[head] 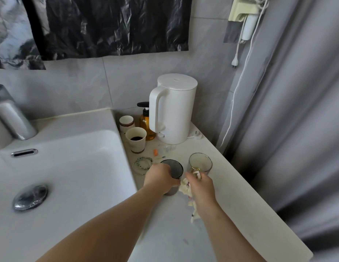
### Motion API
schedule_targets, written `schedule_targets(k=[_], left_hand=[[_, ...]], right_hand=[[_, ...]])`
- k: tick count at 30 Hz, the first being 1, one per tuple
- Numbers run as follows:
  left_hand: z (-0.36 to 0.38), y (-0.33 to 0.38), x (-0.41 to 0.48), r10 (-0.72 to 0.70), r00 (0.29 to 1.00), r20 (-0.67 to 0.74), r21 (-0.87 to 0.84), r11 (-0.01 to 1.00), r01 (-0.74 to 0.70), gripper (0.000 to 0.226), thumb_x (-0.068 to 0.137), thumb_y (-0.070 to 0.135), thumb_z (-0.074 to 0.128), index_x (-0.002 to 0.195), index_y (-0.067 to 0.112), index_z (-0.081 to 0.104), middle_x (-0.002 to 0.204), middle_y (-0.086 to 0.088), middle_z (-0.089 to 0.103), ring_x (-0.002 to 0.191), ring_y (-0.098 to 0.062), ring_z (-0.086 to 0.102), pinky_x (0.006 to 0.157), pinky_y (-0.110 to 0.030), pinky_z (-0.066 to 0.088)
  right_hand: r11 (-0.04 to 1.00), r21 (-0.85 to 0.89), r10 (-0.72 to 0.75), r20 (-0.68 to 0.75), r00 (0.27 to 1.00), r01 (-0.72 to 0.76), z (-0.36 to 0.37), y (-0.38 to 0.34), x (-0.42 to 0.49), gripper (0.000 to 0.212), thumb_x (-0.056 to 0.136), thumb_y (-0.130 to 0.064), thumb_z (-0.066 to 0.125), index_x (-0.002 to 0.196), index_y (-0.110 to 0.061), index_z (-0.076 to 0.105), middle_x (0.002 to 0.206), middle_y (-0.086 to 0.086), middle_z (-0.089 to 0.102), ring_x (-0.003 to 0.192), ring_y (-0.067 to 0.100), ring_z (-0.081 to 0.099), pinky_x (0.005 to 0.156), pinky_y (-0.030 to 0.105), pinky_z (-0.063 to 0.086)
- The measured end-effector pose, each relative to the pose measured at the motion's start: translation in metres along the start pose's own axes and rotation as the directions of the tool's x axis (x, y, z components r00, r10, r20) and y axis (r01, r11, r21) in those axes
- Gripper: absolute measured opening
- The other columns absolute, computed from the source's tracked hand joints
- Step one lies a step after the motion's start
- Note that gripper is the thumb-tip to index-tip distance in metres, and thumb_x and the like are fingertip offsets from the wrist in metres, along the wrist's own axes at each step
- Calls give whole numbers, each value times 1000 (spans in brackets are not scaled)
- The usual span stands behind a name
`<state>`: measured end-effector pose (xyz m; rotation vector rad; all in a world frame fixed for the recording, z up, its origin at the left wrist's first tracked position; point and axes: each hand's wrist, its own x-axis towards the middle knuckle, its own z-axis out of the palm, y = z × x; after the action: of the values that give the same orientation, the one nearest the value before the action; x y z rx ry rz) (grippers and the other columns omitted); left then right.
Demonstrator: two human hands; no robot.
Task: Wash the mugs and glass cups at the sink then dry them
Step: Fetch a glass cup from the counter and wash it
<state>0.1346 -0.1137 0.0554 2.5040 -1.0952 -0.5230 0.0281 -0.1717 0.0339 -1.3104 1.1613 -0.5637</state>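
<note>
Holding dark cup (173, 170), left hand (158, 179); dark liquid in paper cup (136, 138).

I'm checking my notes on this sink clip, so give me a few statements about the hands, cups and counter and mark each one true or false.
1. The left hand is wrapped around the dark cup. True.
2. The right hand is empty. False: it holds a pale cloth.
3. The clear glass cup lies in the sink basin. False: it stands upright on the counter, right of the dark cup.
4. The paper cup nearer the basin has dark liquid in it. True.
5. The white kettle stands at the back of the counter, beside the amber pump bottle. True.
6. Water is running from the faucet. False: no stream is visible.
</note>
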Motion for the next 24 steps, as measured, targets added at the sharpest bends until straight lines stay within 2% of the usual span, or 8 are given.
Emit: schedule_targets(k=[2,5,11,15,17,19,22,24], left_hand=[[-3,-1,-3,-18,998,-62,-91,996,12,42,77,37,71,59,16,39,61,3,42,61,-13,43,47,-22,28],[-18,-1,-13,-8,983,-182,-211,977,-31,48,75,38,72,55,15,35,55,4,37,50,-8,33,45,-21,23],[-79,-17,-50,-75,939,-336,-553,822,-133,46,69,36,81,51,20,42,47,10,44,53,-16,50,53,-23,41],[-116,-47,-73,-167,860,-482,-616,762,-198,49,69,28,80,52,14,36,39,10,33,41,-10,33,39,-13,22],[-129,-70,-83,-206,813,-545,-637,732,-241,47,65,30,82,57,10,41,47,11,35,44,-10,29,39,-14,22],[-138,-94,-92,-240,779,-580,-655,706,-270,44,57,37,81,67,11,48,57,8,43,51,-10,34,44,-18,30],[-147,-133,-102,-352,725,-592,-700,670,-246,45,47,45,75,79,31,47,75,9,59,67,-18,54,60,-30,44],[-149,-159,-108,-431,690,-581,-742,630,-231,58,41,45,77,88,46,43,88,5,64,78,-20,63,69,-36,52]], right_hand=[[1000,7,-23,-1,1000,23,3,-7,-5,18,82,-22,61,72,-13,51,63,1,54,55,16,51,57,28,41],[995,42,-84,-25,996,85,8,-24,-12,24,84,-21,61,65,-14,49,63,2,53,60,20,50,60,30,43],[967,120,-227,2,974,225,27,-76,-33,25,74,-40,62,60,-22,54,60,-5,59,67,24,53,69,38,45],[938,193,-318,142,937,289,58,-109,-61,22,86,-29,62,68,-17,54,73,3,63,74,23,60,69,34,49],[933,212,-338,234,912,291,82,-116,-73,18,86,-25,61,72,-15,57,75,4,65,76,22,62,69,33,52],[935,214,-339,310,888,282,110,-117,-81,19,85,-22,61,69,-15,55,68,4,59,69,21,57,59,29,48],[949,168,-315,417,853,268,153,-110,-90,24,85,-23,62,64,-18,51,61,-3,52,63,17,50,55,25,43],[959,128,-283,482,829,253,181,-101,-94,25,85,-25,63,65,-16,50,60,-2,50,61,18,48,54,25,43]])
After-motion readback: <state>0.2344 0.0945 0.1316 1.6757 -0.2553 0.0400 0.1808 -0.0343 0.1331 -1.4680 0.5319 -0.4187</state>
